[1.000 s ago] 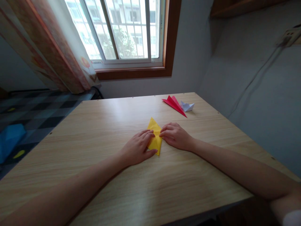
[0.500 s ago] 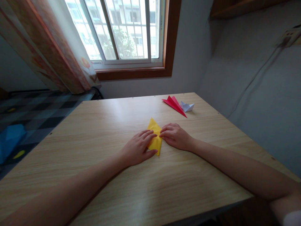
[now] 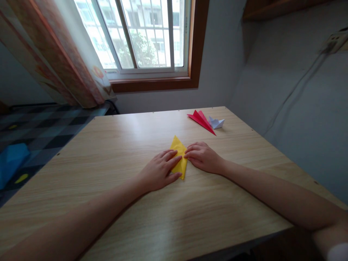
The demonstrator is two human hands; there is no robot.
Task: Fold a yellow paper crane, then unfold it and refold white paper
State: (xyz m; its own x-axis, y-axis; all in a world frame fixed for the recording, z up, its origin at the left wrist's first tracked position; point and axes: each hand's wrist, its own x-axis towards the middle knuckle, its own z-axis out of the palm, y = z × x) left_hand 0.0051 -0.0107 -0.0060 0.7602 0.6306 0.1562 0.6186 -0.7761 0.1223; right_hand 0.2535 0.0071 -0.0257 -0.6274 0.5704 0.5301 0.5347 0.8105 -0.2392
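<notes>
Both hands lie flat on the wooden table (image 3: 114, 203), pressing rather than gripping: the left hand (image 3: 157, 172) covers the near left side of the yellow folded paper (image 3: 179, 156), and the right hand (image 3: 202, 157) has its fingertips on the right edge. The paper looks light, thin and easily creased, best pinched at its free far point. Beyond the hands lie a red paper fold (image 3: 201, 120) and a white paper fold (image 3: 216, 123).

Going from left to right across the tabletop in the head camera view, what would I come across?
Left hand → yellow folded paper → right hand → white folded paper. The red folded paper lies farther back, above the right hand, so its place is unclear.
</notes>
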